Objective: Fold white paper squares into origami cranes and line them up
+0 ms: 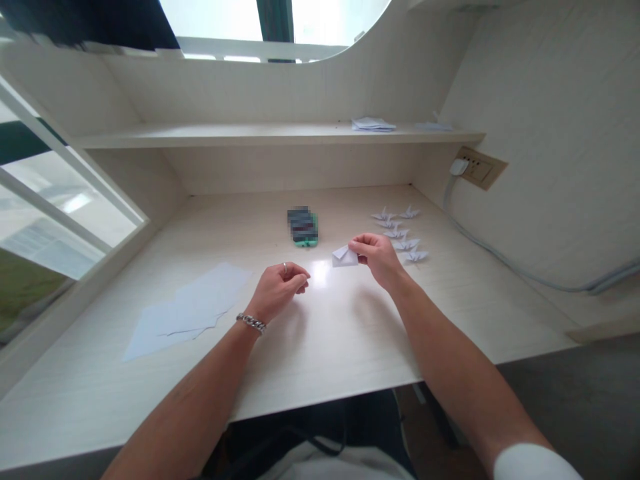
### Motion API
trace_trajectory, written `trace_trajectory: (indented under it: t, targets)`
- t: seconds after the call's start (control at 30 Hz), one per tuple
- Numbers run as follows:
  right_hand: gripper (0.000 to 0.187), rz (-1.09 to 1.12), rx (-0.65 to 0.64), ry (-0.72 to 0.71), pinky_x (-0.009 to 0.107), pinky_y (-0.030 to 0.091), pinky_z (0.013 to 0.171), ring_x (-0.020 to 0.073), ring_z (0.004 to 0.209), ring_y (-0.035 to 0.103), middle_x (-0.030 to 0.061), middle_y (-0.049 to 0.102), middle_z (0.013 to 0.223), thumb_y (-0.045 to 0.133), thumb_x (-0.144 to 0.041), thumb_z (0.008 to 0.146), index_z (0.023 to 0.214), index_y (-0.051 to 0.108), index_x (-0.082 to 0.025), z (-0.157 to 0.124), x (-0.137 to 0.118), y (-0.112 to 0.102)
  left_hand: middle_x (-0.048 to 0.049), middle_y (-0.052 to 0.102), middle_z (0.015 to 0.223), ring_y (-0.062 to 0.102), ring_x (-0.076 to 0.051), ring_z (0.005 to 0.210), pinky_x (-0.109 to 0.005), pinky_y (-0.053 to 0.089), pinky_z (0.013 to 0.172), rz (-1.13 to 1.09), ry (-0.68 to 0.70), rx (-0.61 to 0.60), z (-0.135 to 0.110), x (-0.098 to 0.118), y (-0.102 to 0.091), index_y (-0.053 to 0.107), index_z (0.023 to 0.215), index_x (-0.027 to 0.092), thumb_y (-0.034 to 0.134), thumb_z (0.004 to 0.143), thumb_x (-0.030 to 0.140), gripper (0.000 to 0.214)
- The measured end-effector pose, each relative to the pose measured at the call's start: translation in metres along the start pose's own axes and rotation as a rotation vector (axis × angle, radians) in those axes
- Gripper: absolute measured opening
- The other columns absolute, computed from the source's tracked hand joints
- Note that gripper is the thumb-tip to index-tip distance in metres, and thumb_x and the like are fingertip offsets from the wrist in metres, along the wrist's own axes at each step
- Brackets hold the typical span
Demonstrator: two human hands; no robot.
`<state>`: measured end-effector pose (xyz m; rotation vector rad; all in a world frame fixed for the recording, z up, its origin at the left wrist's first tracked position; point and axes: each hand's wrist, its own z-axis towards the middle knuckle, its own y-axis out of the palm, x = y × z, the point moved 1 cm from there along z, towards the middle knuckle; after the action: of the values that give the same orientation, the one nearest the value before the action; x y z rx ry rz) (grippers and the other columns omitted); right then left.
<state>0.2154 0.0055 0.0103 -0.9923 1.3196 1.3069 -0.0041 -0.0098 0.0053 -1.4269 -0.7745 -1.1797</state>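
Observation:
Between the thumb and fingers of my right hand (376,257) is a small folded piece of white paper (344,257), raised just over the desk, with a triangular flap on its upper side. My left hand (280,287), wearing a ring and a chain bracelet, is left of the paper and apart from it. Its fingers are curled with the thumb against them, and I cannot make out anything in them. Several folded paper cranes (400,233) stand in a cluster just behind and right of my right hand.
White paper sheets (195,303) lie on the desk (320,360) at left. A phone-sized object, blurred out, with a green edge (307,243) lies at the back middle. More folded paper (373,125) rests on the shelf (225,135). A cable (480,240) runs from the wall socket (483,168).

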Motion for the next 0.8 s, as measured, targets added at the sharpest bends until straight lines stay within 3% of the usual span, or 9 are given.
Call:
trace_trajectory:
  t: [0.17,0.27,0.37,0.67,0.8]
  targets:
    - [0.018,-0.288,-0.319,-0.053,0.025,0.038,0.055,0.0113,0.056,0.051,-0.0007,0.06,0.06,0.066,-0.032,0.069,0.069,0.066,-0.014,-0.009,0.016,0.021,-0.003,0.067,0.064,0.06,-0.013,0.058,-0.024,0.048,0.056,-0.052,0.013,-0.022,0.002,-0.002,0.008,0.069,0.078,0.013,0.066,0.074,0.033,0.021]
    - [0.016,-0.387,-0.392,-0.063,0.024,0.037,0.055,0.0117,0.058,0.052,0.0001,0.061,0.061,0.064,-0.029,0.071,0.07,0.067,-0.014,-0.013,0.024,0.032,-0.002,0.065,0.062,0.056,-0.012,0.055,-0.022,0.043,0.052,-0.019,0.039,-0.065,0.001,-0.001,0.011,0.068,0.071,0.014,0.067,0.074,0.036,0.022]
    - [0.017,-0.342,-0.379,-0.019,0.024,0.038,0.055,0.0118,0.057,0.052,0.0,0.06,0.06,0.065,-0.03,0.07,0.07,0.067,-0.013,-0.013,0.025,0.033,-0.0014,0.065,0.061,0.055,-0.011,0.055,-0.021,0.041,0.052,0.01,0.054,-0.073,0.0,0.001,0.01,0.068,0.069,0.014,0.066,0.075,0.033,0.02]
    - [0.021,-0.105,-0.172,0.042,0.025,0.04,0.055,0.0102,0.054,0.05,-0.0026,0.057,0.058,0.071,-0.033,0.063,0.066,0.062,-0.014,-0.003,0.012,0.011,-0.0004,0.063,0.056,0.056,-0.012,0.053,-0.022,0.044,0.054,0.028,0.064,-0.077,-0.001,0.002,0.003,0.066,0.066,0.015,0.065,0.073,0.026,0.013]
    - [0.018,-0.309,-0.347,-0.025,0.025,0.039,0.055,0.0111,0.054,0.051,-0.0015,0.058,0.057,0.067,-0.031,0.07,0.07,0.066,-0.013,-0.005,0.018,0.014,-0.0017,0.066,0.062,0.057,-0.012,0.055,-0.023,0.045,0.054,-0.006,0.046,-0.06,0.0,-0.001,0.006,0.069,0.075,0.015,0.066,0.076,0.032,0.018]
